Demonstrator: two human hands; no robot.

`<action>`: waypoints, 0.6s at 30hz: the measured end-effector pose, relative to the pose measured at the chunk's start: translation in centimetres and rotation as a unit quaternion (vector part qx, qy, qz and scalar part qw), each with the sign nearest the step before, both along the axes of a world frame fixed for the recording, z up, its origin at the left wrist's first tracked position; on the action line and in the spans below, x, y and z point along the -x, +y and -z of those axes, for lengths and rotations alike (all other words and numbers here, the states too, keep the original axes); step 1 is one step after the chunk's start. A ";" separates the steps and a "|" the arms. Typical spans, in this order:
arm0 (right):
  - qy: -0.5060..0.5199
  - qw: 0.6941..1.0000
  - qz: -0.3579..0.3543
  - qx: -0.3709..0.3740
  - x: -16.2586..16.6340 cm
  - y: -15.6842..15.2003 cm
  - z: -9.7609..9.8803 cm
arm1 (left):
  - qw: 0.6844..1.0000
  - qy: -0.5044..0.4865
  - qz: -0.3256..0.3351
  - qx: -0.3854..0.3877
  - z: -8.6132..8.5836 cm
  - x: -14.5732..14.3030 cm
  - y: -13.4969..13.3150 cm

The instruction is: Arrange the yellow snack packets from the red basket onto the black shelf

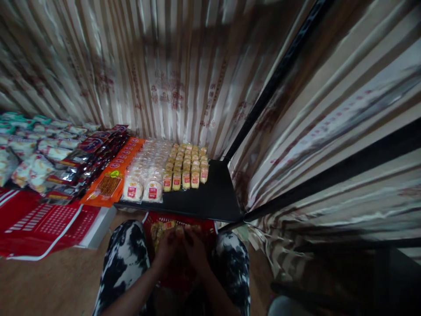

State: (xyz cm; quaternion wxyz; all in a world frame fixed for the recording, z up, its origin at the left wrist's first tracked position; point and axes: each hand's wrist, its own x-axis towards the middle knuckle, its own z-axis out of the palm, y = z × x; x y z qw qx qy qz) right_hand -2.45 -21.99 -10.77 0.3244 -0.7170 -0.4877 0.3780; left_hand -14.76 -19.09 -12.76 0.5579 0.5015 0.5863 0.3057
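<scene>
My left hand (166, 246) and my right hand (194, 246) meet low in the head view, between the knees. Their fingers are closed together on a small wrapped cake (180, 232), which is dim and partly covered by the fingers. Beneath them is a red basket (210, 227), with more yellow wrapped cakes (158, 231) inside on the left. Ahead, on the black shelf (219, 188), similar yellow wrapped cakes (186, 178) stand in neat rows. Beside these lie rows of round white wrapped cakes (153, 191).
Left of the white cakes lie an orange snack packet (110, 184), dark red packets (88, 153) and several white packets (41, 151). A red bag (49, 224) is at the lower left. Striped sheeting (184, 74) and black frame bars (279, 79) enclose the shelf.
</scene>
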 end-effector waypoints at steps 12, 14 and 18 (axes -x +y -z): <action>0.074 0.977 0.091 -0.178 -5.2 4.6 -6.5 | 0.980 -0.008 0.014 -0.197 -10.3 -5.7 3.2; 0.042 0.974 0.110 -0.194 -6.5 6.2 -6.7 | 0.980 -0.012 0.031 -0.196 -10.9 -7.1 4.2; 0.002 0.971 0.126 -0.206 -8.6 9.1 -6.9 | 0.976 0.009 0.040 -0.214 -11.3 -9.6 6.2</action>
